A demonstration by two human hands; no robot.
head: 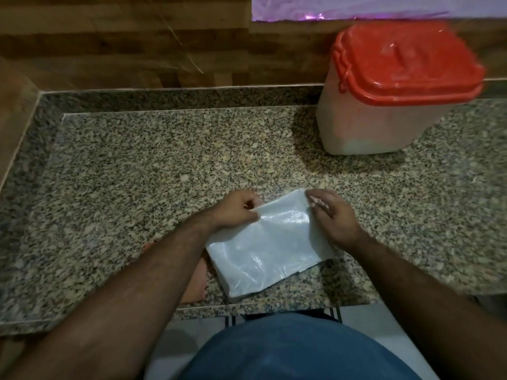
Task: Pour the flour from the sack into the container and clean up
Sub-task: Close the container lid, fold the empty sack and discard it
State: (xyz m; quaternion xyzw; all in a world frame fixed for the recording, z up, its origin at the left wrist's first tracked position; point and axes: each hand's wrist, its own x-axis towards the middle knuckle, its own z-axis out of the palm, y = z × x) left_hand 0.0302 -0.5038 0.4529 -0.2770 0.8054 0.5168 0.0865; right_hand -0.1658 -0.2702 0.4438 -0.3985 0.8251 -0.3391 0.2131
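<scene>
Evidently late stage, head view: container [389, 105] lidded at bench [137, 165] rear right, flour inside. Sack [263, 248] lies flat and folded near the front edge; left hand [238, 209] and right hand [329, 212] pinch its far corners. Disposal remains. Spilled flour: indiscernible on speckled stone.

Countertop [137, 165]: bounded at the rear by a raised ledge [164, 96], behind which a wall panel [109, 45] stands.

Sack [263, 242]: laid flat and folded on the countertop, near its front edge, centre.

Left hand [236, 208]: placed at the sack's rear left corner, the edge pinched.

Right hand [333, 215]: placed at the sack's rear right corner, fingers on the edge.

Container [384, 122]: stood upright on the countertop at the rear right, well apart from the sack, against the ledge.

Lid [406, 64]: seated on the container.
</scene>
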